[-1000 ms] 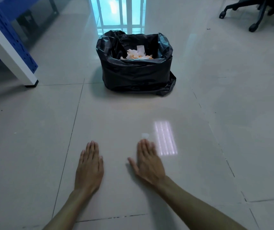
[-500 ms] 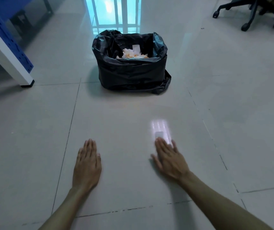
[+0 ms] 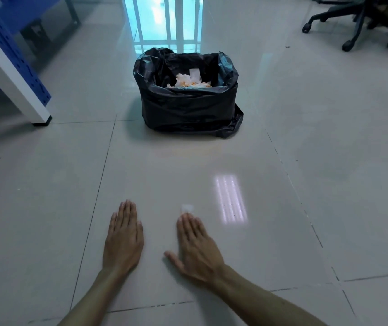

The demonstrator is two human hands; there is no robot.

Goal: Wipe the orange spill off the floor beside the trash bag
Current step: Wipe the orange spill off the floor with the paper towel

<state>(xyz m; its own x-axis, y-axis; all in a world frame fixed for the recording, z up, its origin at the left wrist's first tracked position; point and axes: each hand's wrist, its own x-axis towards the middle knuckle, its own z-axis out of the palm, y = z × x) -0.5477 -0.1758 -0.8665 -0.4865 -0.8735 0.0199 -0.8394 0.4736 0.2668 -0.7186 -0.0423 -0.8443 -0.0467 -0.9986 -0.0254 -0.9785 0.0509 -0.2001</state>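
Two bare hands lie flat on the shiny tiled floor (image 3: 47,208) in the lower middle of the frame. The left hand (image 3: 123,241) rests palm down, with its fingers straight, close together and pointing up the frame. It grips nothing. The right hand (image 3: 196,248) is just beside it, also palm down, with its fingers stretched out and its thumb sticking out to the left. A small white scrap (image 3: 187,208), maybe tissue, peeks out from under its fingertips, so this hand presses flat on it and does not curl around it. This hand looks a bit blurry. Higher up, in the middle of the frame, stands a black trash bag (image 3: 188,107), open at the top. Inside it are crumpled white papers (image 3: 189,81) with orange stains. On the floor just below the bag there is a very faint orange smear (image 3: 196,151), well apart from both hands. A bright patch of light (image 3: 230,198) shines on the floor to the right of the right hand. A blue and white post (image 3: 12,67) leans in the upper left, and a chair with wheels (image 3: 357,22) sits in the upper right.
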